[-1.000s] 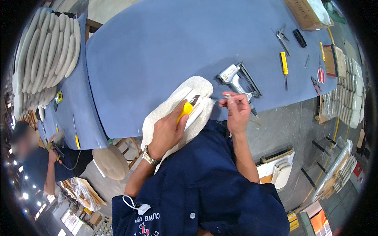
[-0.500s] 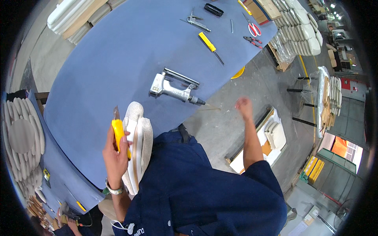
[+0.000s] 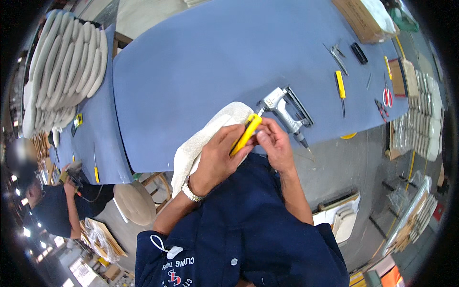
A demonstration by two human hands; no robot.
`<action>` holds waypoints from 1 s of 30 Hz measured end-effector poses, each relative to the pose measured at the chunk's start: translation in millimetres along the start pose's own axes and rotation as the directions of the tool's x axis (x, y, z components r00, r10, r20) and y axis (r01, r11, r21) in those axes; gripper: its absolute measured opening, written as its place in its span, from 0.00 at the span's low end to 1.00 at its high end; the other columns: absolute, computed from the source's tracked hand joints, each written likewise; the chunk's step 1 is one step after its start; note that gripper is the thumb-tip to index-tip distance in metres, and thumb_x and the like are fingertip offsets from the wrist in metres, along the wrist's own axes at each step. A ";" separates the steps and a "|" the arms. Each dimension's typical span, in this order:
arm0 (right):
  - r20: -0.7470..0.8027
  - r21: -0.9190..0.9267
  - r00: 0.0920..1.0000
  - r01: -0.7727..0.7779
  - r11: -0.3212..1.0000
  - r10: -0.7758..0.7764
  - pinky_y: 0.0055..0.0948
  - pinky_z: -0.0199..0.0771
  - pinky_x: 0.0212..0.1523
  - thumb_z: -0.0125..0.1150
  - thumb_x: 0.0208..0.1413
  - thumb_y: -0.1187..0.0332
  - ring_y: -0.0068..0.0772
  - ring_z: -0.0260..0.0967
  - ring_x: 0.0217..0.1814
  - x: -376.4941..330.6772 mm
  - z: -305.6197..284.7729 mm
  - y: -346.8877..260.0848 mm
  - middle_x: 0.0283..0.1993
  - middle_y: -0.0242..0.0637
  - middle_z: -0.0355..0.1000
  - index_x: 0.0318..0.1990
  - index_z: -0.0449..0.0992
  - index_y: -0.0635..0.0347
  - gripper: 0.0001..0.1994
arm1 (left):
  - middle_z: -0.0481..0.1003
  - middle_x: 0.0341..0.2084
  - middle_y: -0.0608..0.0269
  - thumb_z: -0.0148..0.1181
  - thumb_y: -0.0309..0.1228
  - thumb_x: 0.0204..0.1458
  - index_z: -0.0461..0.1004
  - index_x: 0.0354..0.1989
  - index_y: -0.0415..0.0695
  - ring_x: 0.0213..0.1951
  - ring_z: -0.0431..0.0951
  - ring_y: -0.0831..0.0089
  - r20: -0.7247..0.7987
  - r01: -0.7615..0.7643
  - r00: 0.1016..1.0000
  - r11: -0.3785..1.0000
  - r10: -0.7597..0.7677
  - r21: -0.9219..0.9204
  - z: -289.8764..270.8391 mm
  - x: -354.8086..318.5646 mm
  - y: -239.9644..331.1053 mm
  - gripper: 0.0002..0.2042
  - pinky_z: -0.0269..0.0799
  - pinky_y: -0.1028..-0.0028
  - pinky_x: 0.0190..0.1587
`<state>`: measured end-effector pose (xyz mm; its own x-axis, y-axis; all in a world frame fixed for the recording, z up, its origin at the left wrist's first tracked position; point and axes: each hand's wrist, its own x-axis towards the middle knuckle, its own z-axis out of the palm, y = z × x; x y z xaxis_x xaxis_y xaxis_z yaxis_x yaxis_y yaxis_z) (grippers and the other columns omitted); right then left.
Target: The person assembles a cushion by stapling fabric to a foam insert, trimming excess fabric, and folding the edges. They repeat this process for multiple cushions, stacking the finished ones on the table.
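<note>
My left hand [image 3: 219, 154] is closed around a yellow utility knife [image 3: 247, 133], its blade pointing away from me. Beneath that hand and forearm lies a cream upholstered cushion [image 3: 210, 126], on its side along the table's near edge. My right hand [image 3: 276, 146] is close against the knife's far end, fingers curled in; what they pinch is too small to make out. Just past the right hand, a silver staple gun [image 3: 287, 112] lies on the blue-covered table [image 3: 191, 62].
Toward the right lie a yellow-handled screwdriver [image 3: 340, 88], red-handled scissors [image 3: 387, 95], pliers [image 3: 381, 110] and a black oval piece [image 3: 359, 53]. Cardboard box [image 3: 366, 19] stands at the far right. Stacked cushions [image 3: 67, 62] fill the left, where another person [image 3: 52, 205] works with a tool.
My right hand has come in from the right side to the knife. The view has turned leftward, and the left hand with knife and cushion now shows nearer the middle.
</note>
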<state>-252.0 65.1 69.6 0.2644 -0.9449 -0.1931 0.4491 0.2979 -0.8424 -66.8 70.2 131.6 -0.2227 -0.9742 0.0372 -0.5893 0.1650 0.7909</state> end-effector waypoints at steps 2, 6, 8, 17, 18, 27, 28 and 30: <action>0.039 -0.034 0.997 -0.062 0.997 0.063 0.31 0.78 0.53 0.59 0.69 0.65 0.28 0.77 0.52 -0.6 -12.5 6.2 0.58 0.41 0.76 0.62 0.73 0.68 0.19 | 0.78 0.52 0.52 0.72 0.28 0.52 0.76 0.58 0.41 0.51 0.81 0.55 0.020 -0.011 1.000 0.998 0.012 -0.066 6.6 -7.5 -1.6 0.23 0.79 0.64 0.53; 0.009 -0.136 1.000 0.000 0.991 0.001 0.35 0.75 0.59 0.58 0.70 0.64 0.31 0.76 0.53 -10.2 -35.6 16.3 0.58 0.47 0.76 0.56 0.75 0.66 0.16 | 0.76 0.54 0.54 0.71 0.32 0.54 0.76 0.59 0.43 0.52 0.80 0.57 0.088 -0.040 0.995 0.990 0.051 -0.133 23.0 -9.5 3.5 0.23 0.79 0.65 0.53; -0.147 0.048 0.988 -0.034 0.998 0.041 0.33 0.75 0.56 0.57 0.70 0.62 0.28 0.76 0.48 -8.5 -45.7 5.1 0.56 0.50 0.78 0.53 0.76 0.64 0.14 | 0.75 0.57 0.55 0.70 0.35 0.56 0.77 0.60 0.45 0.55 0.79 0.57 0.105 -0.031 0.994 0.997 0.038 -0.069 20.9 -8.7 9.1 0.23 0.78 0.63 0.55; -0.580 -0.694 0.807 -0.418 0.587 -0.111 0.28 0.58 0.30 0.61 0.68 0.54 0.18 0.58 0.30 53.7 -248.5 6.2 0.26 0.23 0.63 0.39 0.78 0.64 0.18 | 0.79 0.54 0.51 0.62 0.36 0.63 0.78 0.59 0.44 0.55 0.79 0.57 -0.469 0.610 0.677 0.789 -0.567 -0.075 -69.2 -145.6 -135.7 0.18 0.73 0.63 0.57; -0.535 -0.750 0.827 -0.371 0.547 -0.174 0.28 0.62 0.32 0.62 0.68 0.55 0.20 0.60 0.31 60.8 -260.3 1.6 0.29 0.26 0.67 0.43 0.78 0.66 0.18 | 0.79 0.55 0.52 0.59 0.38 0.65 0.77 0.60 0.44 0.56 0.79 0.58 -0.442 0.681 0.558 0.692 -0.702 -0.240 -68.6 -181.0 -153.6 0.19 0.72 0.63 0.57; 0.118 -0.898 0.988 0.062 0.436 0.101 0.31 0.72 0.57 0.53 0.72 0.58 0.31 0.71 0.57 98.5 -44.7 17.9 0.60 0.42 0.75 0.65 0.73 0.64 0.22 | 0.62 0.70 0.44 0.46 0.49 0.70 0.60 0.73 0.43 0.69 0.66 0.54 -0.043 -0.183 0.161 0.013 -0.986 -0.983 -19.5 -284.0 -138.9 0.30 0.63 0.62 0.71; 0.104 -0.846 0.986 0.020 0.534 0.128 0.31 0.71 0.59 0.52 0.73 0.58 0.31 0.71 0.59 100.0 -37.6 28.4 0.61 0.41 0.75 0.65 0.73 0.62 0.22 | 0.63 0.70 0.45 0.46 0.46 0.70 0.61 0.73 0.41 0.69 0.67 0.56 -0.101 -0.138 0.182 0.076 -0.978 -0.987 -25.5 -280.5 -134.9 0.29 0.63 0.63 0.70; 0.069 -0.677 0.975 -0.109 0.728 0.210 0.35 0.65 0.67 0.51 0.73 0.58 0.35 0.69 0.64 113.1 -33.7 47.3 0.62 0.42 0.75 0.66 0.73 0.58 0.21 | 0.65 0.69 0.51 0.50 0.40 0.69 0.60 0.72 0.36 0.68 0.67 0.61 -0.233 -0.099 0.246 0.215 -0.941 -0.972 -45.5 -258.7 -116.9 0.28 0.65 0.65 0.70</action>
<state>-229.6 -32.3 -9.0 0.4109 -0.8498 -0.3301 -0.2790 0.2275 -0.9330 95.1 295.9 57.4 0.6807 -0.4312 -0.5922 0.6499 -0.0176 0.7598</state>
